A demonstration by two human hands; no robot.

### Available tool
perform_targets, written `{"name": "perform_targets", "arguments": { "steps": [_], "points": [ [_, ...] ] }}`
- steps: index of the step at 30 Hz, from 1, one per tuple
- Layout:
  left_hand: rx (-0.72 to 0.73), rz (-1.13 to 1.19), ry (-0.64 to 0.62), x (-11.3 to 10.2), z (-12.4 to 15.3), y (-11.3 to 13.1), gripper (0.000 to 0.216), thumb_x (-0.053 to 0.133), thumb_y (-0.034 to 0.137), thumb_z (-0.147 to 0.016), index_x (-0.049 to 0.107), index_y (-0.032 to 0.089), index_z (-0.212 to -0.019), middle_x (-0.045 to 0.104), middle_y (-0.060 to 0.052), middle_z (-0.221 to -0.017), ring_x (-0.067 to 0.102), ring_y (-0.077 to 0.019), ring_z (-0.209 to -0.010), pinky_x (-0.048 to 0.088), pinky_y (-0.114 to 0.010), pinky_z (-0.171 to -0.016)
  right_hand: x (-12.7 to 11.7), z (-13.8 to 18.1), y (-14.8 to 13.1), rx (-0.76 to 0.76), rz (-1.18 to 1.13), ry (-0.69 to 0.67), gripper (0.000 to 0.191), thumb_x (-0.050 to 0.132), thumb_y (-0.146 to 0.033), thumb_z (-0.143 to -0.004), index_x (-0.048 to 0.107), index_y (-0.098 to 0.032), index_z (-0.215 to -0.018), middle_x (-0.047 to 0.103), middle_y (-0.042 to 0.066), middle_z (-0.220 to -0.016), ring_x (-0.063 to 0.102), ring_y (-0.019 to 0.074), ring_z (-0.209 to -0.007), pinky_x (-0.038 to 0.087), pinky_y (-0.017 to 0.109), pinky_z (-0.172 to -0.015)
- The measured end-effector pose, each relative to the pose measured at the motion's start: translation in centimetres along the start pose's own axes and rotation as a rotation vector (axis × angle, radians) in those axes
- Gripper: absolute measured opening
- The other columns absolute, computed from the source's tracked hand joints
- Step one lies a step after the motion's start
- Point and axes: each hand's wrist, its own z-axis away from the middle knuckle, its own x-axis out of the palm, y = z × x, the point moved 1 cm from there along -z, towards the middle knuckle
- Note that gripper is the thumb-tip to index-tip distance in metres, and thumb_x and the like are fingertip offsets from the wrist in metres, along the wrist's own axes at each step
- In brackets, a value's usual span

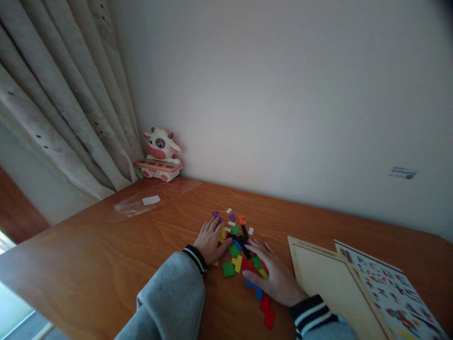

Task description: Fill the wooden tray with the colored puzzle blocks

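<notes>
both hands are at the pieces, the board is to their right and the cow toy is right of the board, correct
No: the head view shows the cow toy at the table's back left, by the curtain. The left hand and right hand are at the pieces, and the board is to their right, as you say.

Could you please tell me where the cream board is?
The cream board lies at the right of the head view, on the table, between the right hand and the printed sheet.
</notes>
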Motion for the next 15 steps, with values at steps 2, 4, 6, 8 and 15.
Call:
{"name": "perform_targets", "arguments": {
  "steps": [2, 4, 6, 8, 15],
  "points": [
    [0.082, 0.036, -0.025, -0.2, 0.1, 0.4, 0.068, 0.046, 0.063, -0.088, 0.046, 0.018, -0.139, 0.039, -0.018, -0.148, 0.034, -0.0352, -0.139, 0.026, -0.058, -0.113, -0.8, 0.3, -0.2, 0.002, -0.049, -0.101, 0.085, 0.072, -0.062, -0.068, 0.047, -0.026, -0.141, 0.036, 0.012, -0.153, 0.026, 0.0315, -0.144, 0.014, 0.058, -0.117],
    [0.151, 0.047, -0.067, -0.4, 0.3, 0.7, 0.076, 0.053, 0.068, -0.081, 0.045, 0.021, -0.140, 0.038, -0.017, -0.150, 0.030, -0.0377, -0.140, 0.023, -0.061, -0.113, -1.4, 0.8, 0.0, 0.039, -0.082, -0.173, 0.107, 0.082, -0.063, -0.050, 0.044, -0.028, -0.143, 0.030, 0.013, -0.156, 0.018, 0.0368, -0.145, 0.017, 0.062, -0.114],
    [0.195, 0.044, -0.107, -0.5, 0.4, 0.8, 0.075, 0.058, 0.068, -0.078, 0.048, 0.023, -0.138, 0.038, -0.015, -0.150, 0.030, -0.0384, -0.140, 0.022, -0.063, -0.113, -1.5, 1.2, 0.4, 0.069, -0.101, -0.199, 0.113, 0.085, -0.062, -0.043, 0.044, -0.030, -0.143, 0.027, 0.012, -0.157, 0.013, 0.0391, -0.145, 0.021, 0.065, -0.112],
    [0.211, 0.046, -0.110, -0.6, 0.5, 0.9, 0.061, 0.056, 0.060, -0.084, 0.052, 0.026, -0.134, 0.042, -0.012, -0.148, 0.034, -0.0358, -0.138, 0.023, -0.061, -0.113, -1.1, 1.4, 0.7, 0.075, -0.114, -0.156, 0.090, 0.081, -0.058, -0.057, 0.051, -0.030, -0.137, 0.032, 0.010, -0.156, 0.018, 0.0358, -0.145, 0.021, 0.062, -0.113],
    [0.148, 0.051, -0.008, -1.0, -0.1, 1.1, 0.032, 0.053, 0.040, -0.090, 0.063, 0.027, -0.118, 0.058, -0.009, -0.129, 0.053, -0.0278, -0.119, 0.039, -0.050, -0.105, 1.4, 0.5, 0.3, 0.151, -0.139, 0.388, 0.030, 0.050, -0.037, -0.090, 0.062, -0.022, -0.113, 0.061, 0.012, -0.129, 0.056, 0.0256, -0.123, 0.041, 0.049, -0.107]
  ]
}}
